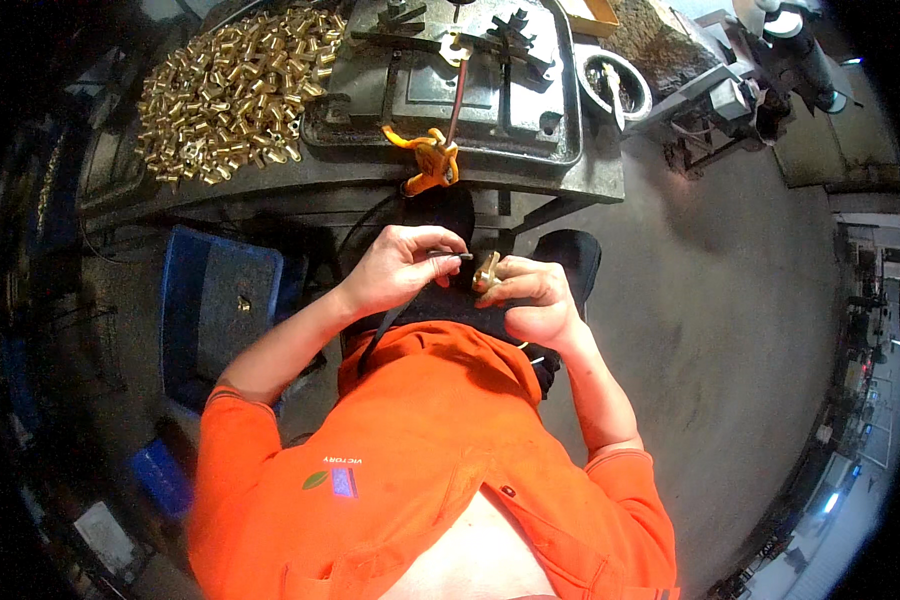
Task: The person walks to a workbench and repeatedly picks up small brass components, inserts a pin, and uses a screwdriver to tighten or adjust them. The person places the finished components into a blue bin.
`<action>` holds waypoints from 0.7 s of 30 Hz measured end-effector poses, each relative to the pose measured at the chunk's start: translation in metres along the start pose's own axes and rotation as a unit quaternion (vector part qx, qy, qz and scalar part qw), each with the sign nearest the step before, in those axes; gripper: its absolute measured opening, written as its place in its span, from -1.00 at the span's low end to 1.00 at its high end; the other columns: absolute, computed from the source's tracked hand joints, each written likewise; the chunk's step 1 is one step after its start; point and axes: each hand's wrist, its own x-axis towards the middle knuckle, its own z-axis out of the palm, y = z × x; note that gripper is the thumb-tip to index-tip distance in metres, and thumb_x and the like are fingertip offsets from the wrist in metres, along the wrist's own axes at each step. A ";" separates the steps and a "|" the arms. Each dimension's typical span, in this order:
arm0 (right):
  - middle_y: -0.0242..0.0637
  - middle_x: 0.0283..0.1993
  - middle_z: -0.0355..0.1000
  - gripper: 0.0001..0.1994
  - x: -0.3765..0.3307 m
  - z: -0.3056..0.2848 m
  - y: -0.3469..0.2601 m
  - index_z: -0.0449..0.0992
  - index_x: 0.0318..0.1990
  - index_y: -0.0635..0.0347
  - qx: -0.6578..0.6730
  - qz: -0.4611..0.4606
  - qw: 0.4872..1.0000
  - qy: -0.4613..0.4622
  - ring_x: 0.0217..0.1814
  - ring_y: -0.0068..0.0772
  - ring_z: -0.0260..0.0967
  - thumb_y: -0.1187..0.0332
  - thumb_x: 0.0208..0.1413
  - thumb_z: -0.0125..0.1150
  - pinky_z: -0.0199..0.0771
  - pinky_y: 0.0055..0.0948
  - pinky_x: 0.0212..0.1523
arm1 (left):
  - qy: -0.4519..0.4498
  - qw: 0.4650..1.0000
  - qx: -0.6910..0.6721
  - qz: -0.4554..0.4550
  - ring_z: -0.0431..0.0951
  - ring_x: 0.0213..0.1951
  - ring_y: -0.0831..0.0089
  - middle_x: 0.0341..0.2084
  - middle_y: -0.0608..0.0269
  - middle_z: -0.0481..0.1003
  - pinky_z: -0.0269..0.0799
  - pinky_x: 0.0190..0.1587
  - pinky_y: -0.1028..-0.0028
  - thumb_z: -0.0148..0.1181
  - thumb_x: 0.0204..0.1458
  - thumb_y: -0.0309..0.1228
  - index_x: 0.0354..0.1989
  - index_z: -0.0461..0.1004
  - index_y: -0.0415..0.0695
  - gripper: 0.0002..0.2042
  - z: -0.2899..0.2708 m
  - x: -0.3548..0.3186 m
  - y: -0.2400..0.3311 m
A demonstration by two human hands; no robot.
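Above my lap, my left hand pinches a thin, dark, rod-like piece between thumb and fingertips; its exact kind cannot be made out. Just to the right, my right hand grips a brass fitting with its open end turned toward the left hand. A small gap separates the rod from the fitting. Beyond my hands, at the bench edge, is a lever handle wrapped in orange cloth, which neither hand touches. A large heap of similar brass fittings lies on the bench's left side.
A metal machine bed with clamps and a fixture sits on the workbench. Near its right corner is a round white container. On the floor at left stands a blue bin with a brass piece inside.
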 end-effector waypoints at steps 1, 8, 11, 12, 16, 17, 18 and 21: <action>-0.19 -0.30 0.45 -0.72 0.001 0.000 0.000 0.56 -0.46 0.22 -0.012 -0.006 1.000 -0.006 -0.26 -0.21 0.42 0.56 -0.47 0.04 0.43 -0.44 -0.25 | -0.001 1.000 0.006 -0.006 0.49 -0.44 0.58 -0.46 0.26 0.50 0.46 -0.33 0.58 0.07 0.07 -0.53 -0.23 0.44 -0.31 -0.86 -0.001 0.000 0.002; -0.19 -0.34 0.41 -0.75 0.000 0.000 0.006 0.54 -0.47 0.21 -0.035 -0.071 0.997 -0.022 -0.29 -0.18 0.37 0.48 -0.47 0.07 0.41 -0.39 -0.30 | -0.018 0.999 -0.009 -0.042 0.49 -0.45 0.58 -0.48 0.26 0.50 0.46 -0.36 0.56 0.08 0.06 -0.54 -0.23 0.44 -0.33 -0.86 0.005 -0.002 0.013; -0.19 -0.35 0.41 -0.75 0.000 0.000 0.007 0.53 -0.47 0.22 -0.042 -0.089 0.995 -0.009 -0.29 -0.18 0.37 0.46 -0.47 0.08 0.40 -0.37 -0.31 | -0.036 0.998 -0.011 -0.049 0.48 -0.47 0.59 -0.49 0.27 0.49 0.44 -0.39 0.58 0.08 0.06 -0.54 -0.23 0.44 -0.33 -0.86 0.006 -0.001 0.014; -0.19 -0.35 0.41 -0.75 0.000 0.000 0.006 0.52 -0.48 0.22 -0.042 -0.094 0.995 -0.006 -0.30 -0.18 0.37 0.46 -0.47 0.08 0.40 -0.37 -0.32 | -0.041 0.998 -0.012 -0.052 0.48 -0.49 0.59 -0.49 0.27 0.49 0.43 -0.41 0.58 0.08 0.06 -0.54 -0.23 0.45 -0.33 -0.86 0.006 -0.001 0.014; -0.20 -0.36 0.41 -0.79 0.001 -0.003 0.006 0.49 -0.53 0.23 -0.058 -0.115 0.992 -0.012 -0.33 -0.19 0.35 0.46 -0.48 0.09 0.38 -0.37 -0.36 | -0.034 0.997 0.017 -0.065 0.45 -0.55 0.63 -0.54 0.30 0.48 0.39 -0.49 0.62 0.09 0.05 -0.54 -0.26 0.48 -0.32 -0.87 0.006 -0.001 0.017; -0.21 -0.37 0.40 -0.81 0.002 -0.004 0.005 0.48 -0.54 0.23 -0.070 -0.118 0.990 -0.016 -0.35 -0.20 0.35 0.47 -0.49 0.09 0.38 -0.36 -0.38 | -0.032 0.997 0.022 -0.063 0.44 -0.56 0.64 -0.56 0.31 0.48 0.38 -0.51 0.62 0.09 0.05 -0.54 -0.26 0.48 -0.31 -0.87 0.006 -0.001 0.017; -0.21 -0.37 0.40 -0.82 0.002 -0.004 0.004 0.47 -0.56 0.24 -0.082 -0.122 0.989 -0.020 -0.36 -0.20 0.34 0.47 -0.49 0.09 0.37 -0.36 -0.39 | -0.030 0.997 0.026 -0.062 0.43 -0.58 0.65 -0.57 0.32 0.48 0.37 -0.53 0.63 0.09 0.05 -0.54 -0.27 0.49 -0.31 -0.88 0.006 -0.001 0.017; -0.22 -0.38 0.40 -0.85 0.003 -0.007 0.001 0.44 -0.59 0.24 -0.104 -0.124 0.986 -0.030 -0.38 -0.21 0.33 0.48 -0.50 0.10 0.36 -0.35 -0.43 | -0.035 0.996 0.052 -0.059 0.41 -0.60 0.67 -0.60 0.34 0.46 0.35 -0.55 0.64 0.09 0.06 -0.53 -0.29 0.49 -0.32 -0.88 0.007 0.000 0.020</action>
